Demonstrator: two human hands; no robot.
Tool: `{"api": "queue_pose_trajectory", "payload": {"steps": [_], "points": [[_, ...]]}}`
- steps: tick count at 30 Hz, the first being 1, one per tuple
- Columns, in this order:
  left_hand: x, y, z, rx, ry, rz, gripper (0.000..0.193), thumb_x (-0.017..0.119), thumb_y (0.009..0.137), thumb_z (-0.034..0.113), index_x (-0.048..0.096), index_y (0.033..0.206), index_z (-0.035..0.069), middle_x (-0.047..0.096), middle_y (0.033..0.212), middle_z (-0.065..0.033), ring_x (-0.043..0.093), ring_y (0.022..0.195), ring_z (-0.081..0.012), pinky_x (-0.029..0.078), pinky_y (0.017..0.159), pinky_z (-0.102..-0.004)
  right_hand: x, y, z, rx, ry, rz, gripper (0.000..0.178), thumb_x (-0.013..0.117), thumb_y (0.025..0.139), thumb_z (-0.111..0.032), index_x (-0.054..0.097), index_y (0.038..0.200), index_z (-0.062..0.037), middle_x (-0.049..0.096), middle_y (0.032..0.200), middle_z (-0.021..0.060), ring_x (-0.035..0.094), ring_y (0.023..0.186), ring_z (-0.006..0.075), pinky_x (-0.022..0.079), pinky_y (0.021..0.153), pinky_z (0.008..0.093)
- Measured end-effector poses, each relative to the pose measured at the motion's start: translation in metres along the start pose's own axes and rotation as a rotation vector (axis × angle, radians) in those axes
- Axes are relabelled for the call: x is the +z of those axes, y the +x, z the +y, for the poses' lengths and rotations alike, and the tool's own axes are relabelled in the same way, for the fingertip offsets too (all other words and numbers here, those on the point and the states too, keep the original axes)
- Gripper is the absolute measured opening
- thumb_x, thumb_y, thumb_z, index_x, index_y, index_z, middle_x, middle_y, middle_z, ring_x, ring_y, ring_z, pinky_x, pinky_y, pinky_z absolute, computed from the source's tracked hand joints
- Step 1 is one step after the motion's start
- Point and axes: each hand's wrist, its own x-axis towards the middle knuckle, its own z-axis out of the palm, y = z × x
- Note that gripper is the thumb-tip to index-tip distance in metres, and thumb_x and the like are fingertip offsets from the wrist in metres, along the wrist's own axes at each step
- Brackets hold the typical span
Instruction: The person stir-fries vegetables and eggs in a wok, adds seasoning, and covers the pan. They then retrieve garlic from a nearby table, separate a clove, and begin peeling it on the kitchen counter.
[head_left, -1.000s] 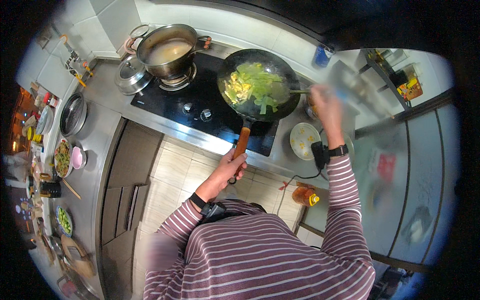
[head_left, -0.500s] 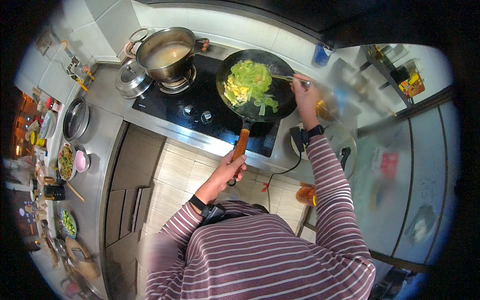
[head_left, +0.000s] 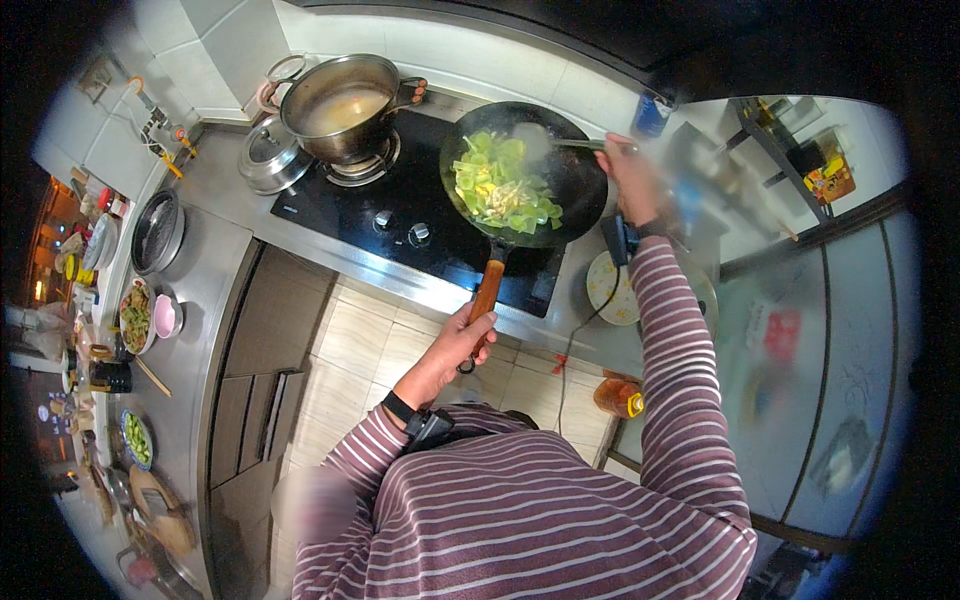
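We look mid-stir: left hand [head_left: 466,338] gripping wok handle [head_left: 488,285], right hand [head_left: 629,182] holding spatula [head_left: 572,143] by far edge of greens [head_left: 482,170], wok [head_left: 582,195] over hob's [head_left: 335,208] right side; next push probably wants it steady.

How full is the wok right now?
Partly full: greens and pale yellow pieces lie in the wok, while its dark right side shows bare.
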Motion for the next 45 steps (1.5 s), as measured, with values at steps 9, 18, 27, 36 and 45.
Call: {"api": "queue_pose_trajectory", "payload": {"steps": [9,18,27,36,45], "points": [[0.001,-0.001,0.001,0.002,0.009,0.000,0.021,0.057,0.099,0.026,0.050,0.111,0.010,0.055,0.076,0.0011,0.050,0.054,-0.0055,0.040,0.047,-0.0205,0.057,-0.073,-0.065,-0.540,-0.615,-0.536,0.018,0.069,0.087,-0.005,0.068,0.105,-0.0046,0.070,0.103,0.0056,0.066,0.095,0.0173,0.052,0.084,0.0308],[0.000,0.001,0.000,-0.007,0.015,-0.006,0.020,0.056,0.100,0.025,0.051,0.112,0.011,0.055,0.076,0.0013,0.049,0.054,-0.0052,0.039,0.046,-0.0198,0.041,-0.155,-0.136,-0.517,-0.714,-0.535,0.018,0.068,0.085,-0.002,0.068,0.103,-0.0030,0.070,0.107,0.0101,0.067,0.100,0.0223,0.052,0.087,0.0316],[0.001,0.001,-0.001,0.000,0.004,-0.012,0.019,0.056,0.100,0.024,0.050,0.111,0.010,0.055,0.075,0.0010,0.049,0.054,-0.0057,0.038,0.045,-0.0203,0.051,-0.175,-0.051,-0.519,-0.738,-0.484,0.025,0.069,0.083,0.000,0.067,0.108,-0.0055,0.067,0.111,0.0149,0.066,0.102,0.0303,0.053,0.086,0.0342],[-0.001,0.002,-0.002,-0.005,0.005,-0.012,0.020,0.056,0.100,0.025,0.050,0.111,0.010,0.055,0.078,0.0011,0.049,0.055,-0.0064,0.039,0.047,-0.0212,0.008,-0.161,-0.017,-0.221,-1.228,-0.346,0.030,0.062,0.086,-0.010,0.065,0.116,-0.0141,0.065,0.115,0.0191,0.064,0.095,0.0373,0.053,0.078,0.0439],[-0.002,0.002,-0.002,-0.020,-0.027,-0.022,0.022,0.058,0.099,0.025,0.049,0.112,0.010,0.054,0.076,0.0001,0.049,0.053,-0.0076,0.040,0.045,-0.0227,0.006,-0.120,-0.052,-0.407,-1.030,-0.304,0.029,0.060,0.091,-0.019,0.067,0.119,-0.0139,0.069,0.100,0.0198,0.067,0.087,0.0377,0.052,0.077,0.0450]]}}
